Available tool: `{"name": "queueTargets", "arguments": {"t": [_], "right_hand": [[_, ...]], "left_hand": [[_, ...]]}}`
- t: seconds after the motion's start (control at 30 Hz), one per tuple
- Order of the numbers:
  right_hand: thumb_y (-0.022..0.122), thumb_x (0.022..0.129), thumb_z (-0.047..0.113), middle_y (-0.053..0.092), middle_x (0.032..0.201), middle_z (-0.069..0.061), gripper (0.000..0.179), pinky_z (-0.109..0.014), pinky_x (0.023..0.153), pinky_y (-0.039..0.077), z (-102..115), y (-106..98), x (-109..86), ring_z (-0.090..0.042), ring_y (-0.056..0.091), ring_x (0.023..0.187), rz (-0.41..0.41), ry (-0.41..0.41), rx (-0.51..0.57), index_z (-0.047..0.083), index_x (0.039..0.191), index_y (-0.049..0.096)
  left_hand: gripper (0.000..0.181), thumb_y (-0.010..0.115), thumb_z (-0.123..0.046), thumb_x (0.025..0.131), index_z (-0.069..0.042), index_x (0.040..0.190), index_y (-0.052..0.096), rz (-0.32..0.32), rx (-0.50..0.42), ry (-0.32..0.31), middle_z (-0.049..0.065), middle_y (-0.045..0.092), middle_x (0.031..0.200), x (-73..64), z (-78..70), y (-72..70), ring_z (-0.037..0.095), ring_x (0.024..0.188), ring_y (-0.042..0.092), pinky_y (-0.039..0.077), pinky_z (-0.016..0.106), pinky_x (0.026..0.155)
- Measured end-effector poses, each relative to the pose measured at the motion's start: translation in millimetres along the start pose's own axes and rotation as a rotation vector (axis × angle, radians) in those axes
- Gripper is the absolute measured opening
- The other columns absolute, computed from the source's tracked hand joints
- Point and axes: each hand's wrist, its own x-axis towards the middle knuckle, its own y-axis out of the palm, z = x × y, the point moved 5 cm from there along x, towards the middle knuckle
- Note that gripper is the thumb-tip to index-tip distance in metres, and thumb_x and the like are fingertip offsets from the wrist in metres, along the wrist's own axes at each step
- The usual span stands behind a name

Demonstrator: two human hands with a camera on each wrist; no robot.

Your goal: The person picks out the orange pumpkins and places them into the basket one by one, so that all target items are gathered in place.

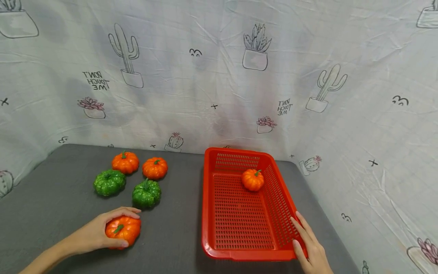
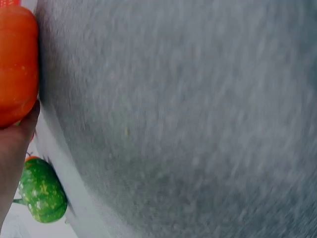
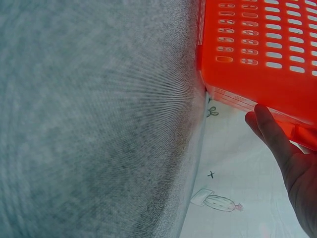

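My left hand (image 1: pixel 99 232) grips an orange pumpkin (image 1: pixel 124 230) at the front left, thumb on the near side and fingers over the far side. In the left wrist view, that pumpkin (image 2: pixel 17 64) shows close beside the grey table surface. My right hand (image 1: pixel 313 245) holds the rim of a red basket (image 1: pixel 204 213) at its near right corner. The right wrist view has fingers (image 3: pixel 270 129) along the basket's outer wall. Another orange pumpkin (image 1: pixel 253 180) lies inside the basket, toward the back right.
Beyond the left hand sit two green pumpkins (image 1: pixel 109 182) and, behind them, two orange pumpkins (image 1: pixel 155 168). All stand on the grey table (image 1: pixel 178 228). A white cloth printed with cacti (image 1: pixel 212 76) hangs along the back and right sides.
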Motion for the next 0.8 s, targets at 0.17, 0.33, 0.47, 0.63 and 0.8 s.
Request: {"name": "queueTargets", "arguments": {"t": [0.17, 0.33, 0.47, 0.63, 0.8], "right_hand": [[0.064, 0.080, -0.004, 0.043, 0.145, -0.015, 0.058, -0.005, 0.087, 0.034, -1.7, -0.1, -0.6, 0.006, 0.034, 0.130, -0.001, 0.001, -0.014, 0.001, 0.136, 0.052], [0.064, 0.079, -0.005, 0.043, 0.145, -0.015, 0.058, -0.006, 0.088, 0.033, -3.2, 0.6, -2.4, 0.004, 0.034, 0.131, -0.010, -0.017, 0.004, 0.001, 0.136, 0.052], [0.063, 0.080, -0.005, 0.043, 0.145, -0.015, 0.058, -0.006, 0.089, 0.031, -2.9, 0.9, -2.5, 0.003, 0.034, 0.132, -0.009, -0.010, 0.012, 0.002, 0.136, 0.052], [0.063, 0.081, -0.005, 0.042, 0.146, -0.014, 0.057, -0.006, 0.088, 0.034, -1.8, 0.5, -1.3, 0.007, 0.032, 0.131, 0.017, 0.017, -0.003, 0.002, 0.137, 0.051], [0.064, 0.081, -0.004, 0.043, 0.145, -0.013, 0.058, -0.004, 0.087, 0.034, -0.9, -0.1, -0.6, 0.009, 0.032, 0.130, 0.011, 0.031, -0.020, 0.003, 0.137, 0.052]], "left_hand": [[0.049, 0.079, -0.005, 0.078, -0.005, 0.122, 0.058, -0.054, 0.000, 0.023, 0.013, 0.055, 0.127, 1.3, -0.1, 1.2, 0.003, 0.109, 0.054, 0.050, 0.025, 0.075], [0.051, 0.075, 0.002, 0.079, -0.001, 0.126, 0.057, -0.047, -0.092, 0.002, 0.011, 0.055, 0.126, -1.1, 7.3, 0.6, 0.003, 0.109, 0.053, 0.049, 0.024, 0.078], [0.054, 0.071, 0.007, 0.079, 0.002, 0.130, 0.053, -0.018, -0.154, 0.051, 0.010, 0.052, 0.134, -3.5, 11.9, 0.4, 0.002, 0.117, 0.049, 0.049, 0.025, 0.081], [0.047, 0.067, 0.007, 0.083, 0.002, 0.128, 0.054, -0.043, -0.189, 0.007, 0.008, 0.052, 0.136, -3.8, 12.5, 0.0, -0.001, 0.118, 0.048, 0.051, 0.026, 0.081], [0.043, 0.068, 0.003, 0.085, 0.002, 0.126, 0.057, -0.115, -0.155, -0.102, 0.005, 0.058, 0.130, -3.7, 8.2, -2.5, -0.005, 0.114, 0.049, 0.051, 0.026, 0.080]]}}
